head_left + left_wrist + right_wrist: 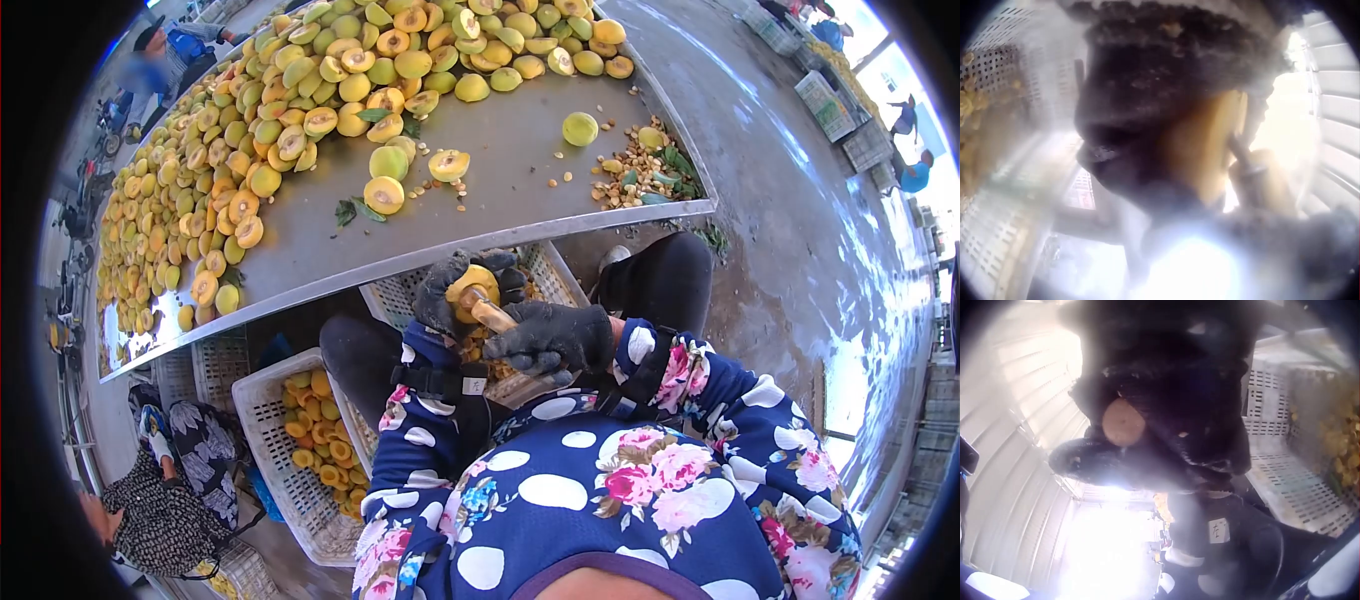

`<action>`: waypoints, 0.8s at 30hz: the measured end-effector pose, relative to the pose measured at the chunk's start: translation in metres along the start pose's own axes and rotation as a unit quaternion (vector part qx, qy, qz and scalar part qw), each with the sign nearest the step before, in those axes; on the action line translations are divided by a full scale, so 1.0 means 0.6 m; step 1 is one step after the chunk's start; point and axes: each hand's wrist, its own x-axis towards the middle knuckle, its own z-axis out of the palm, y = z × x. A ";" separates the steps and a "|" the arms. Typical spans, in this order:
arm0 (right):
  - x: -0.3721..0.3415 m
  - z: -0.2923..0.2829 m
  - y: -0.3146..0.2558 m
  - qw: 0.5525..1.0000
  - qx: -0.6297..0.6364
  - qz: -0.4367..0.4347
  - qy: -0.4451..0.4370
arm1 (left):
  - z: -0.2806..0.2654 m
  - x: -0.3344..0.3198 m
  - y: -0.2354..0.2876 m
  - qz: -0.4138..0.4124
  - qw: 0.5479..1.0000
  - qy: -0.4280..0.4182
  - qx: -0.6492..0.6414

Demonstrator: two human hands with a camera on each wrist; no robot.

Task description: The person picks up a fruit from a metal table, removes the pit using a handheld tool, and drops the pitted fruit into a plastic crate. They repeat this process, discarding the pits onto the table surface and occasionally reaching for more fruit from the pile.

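My left hand, in a dark, dirty glove, grips a yellow peach half with its cut face toward the other hand. In my right hand, also gloved, is a pitting tool with a wooden handle. Its working end meets the cut face of the fruit. From the left wrist, the peach shows blurred under the glove, with the tool's narrow metal shaft against it. The right wrist view shows the round butt of the wooden handle poking out of the curled glove.
A metal-topped table ahead bears a large heap of peach halves, with pits and leaves at its right corner. Beneath my hands stands a white crate; another crate at left holds peach halves. People sit or stand around.
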 end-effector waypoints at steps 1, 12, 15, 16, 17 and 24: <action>-0.001 0.003 0.000 0.998 0.055 -0.001 -0.021 | -0.005 -0.001 -0.004 0.000 1.000 0.000 -0.001; 0.005 -0.008 0.005 0.980 -0.143 -0.075 0.119 | -0.004 0.014 -0.043 0.028 0.986 0.164 0.011; -0.006 -0.006 0.001 0.941 -0.301 -0.136 0.077 | 0.009 0.007 -0.035 0.014 0.985 0.172 -0.020; -0.025 0.014 -0.006 0.963 -0.237 -0.114 0.048 | 0.002 -0.001 -0.033 0.070 0.973 0.164 0.148; -0.037 0.028 -0.012 0.980 -0.173 -0.092 0.019 | -0.002 -0.005 -0.032 0.124 0.930 0.149 0.311; -0.042 0.011 -0.006 0.981 -0.132 -0.125 0.071 | 0.134 -0.095 0.112 0.245 0.912 0.282 0.167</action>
